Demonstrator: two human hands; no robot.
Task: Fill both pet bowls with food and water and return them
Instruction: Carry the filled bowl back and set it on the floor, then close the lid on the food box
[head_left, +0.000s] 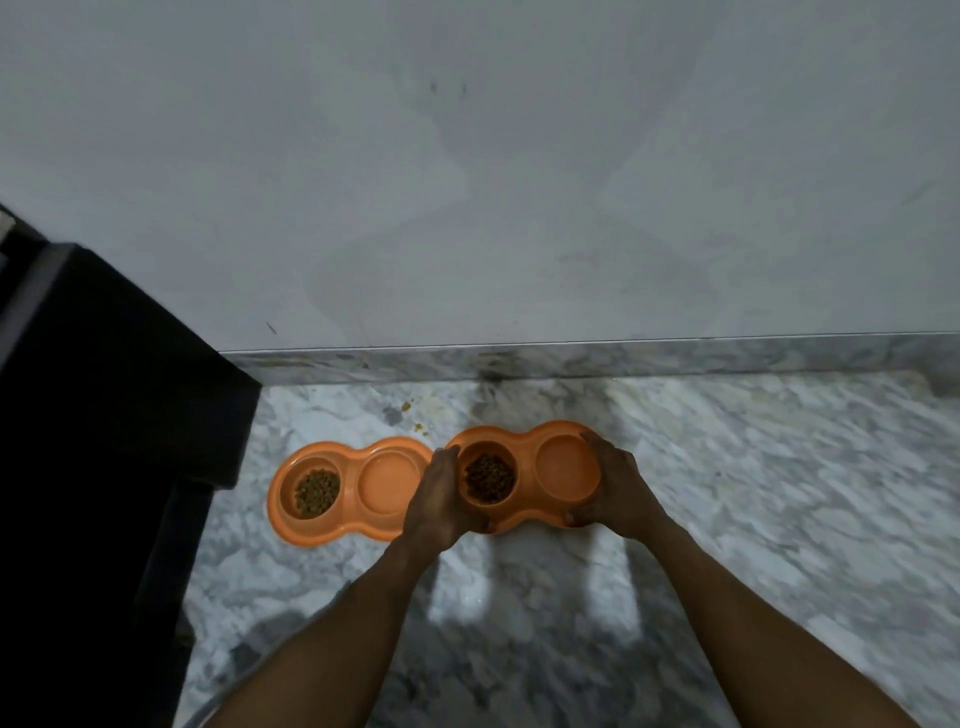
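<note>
1. Since your left hand (440, 501) and right hand (619, 488) each grip one end, the orange plastic double bowl (525, 442) is level, so nothing spills.
2. It's just right of its filled twin (349, 491) on the marble floor (779, 493).

A: What is seen at nine o'clock?

B: A black cabinet (104, 389), set against the grey wall (519, 156) by which the twelve o'clock half is filled.

A: And lower down?

B: A marble floor (779, 467) is spread from three to six o'clock, edged by a marble skirting (675, 358). A dark stain (488, 371) is seen on the skirting, and brownish crumbs (418, 427) are scattered at eight o'clock from it.
</note>
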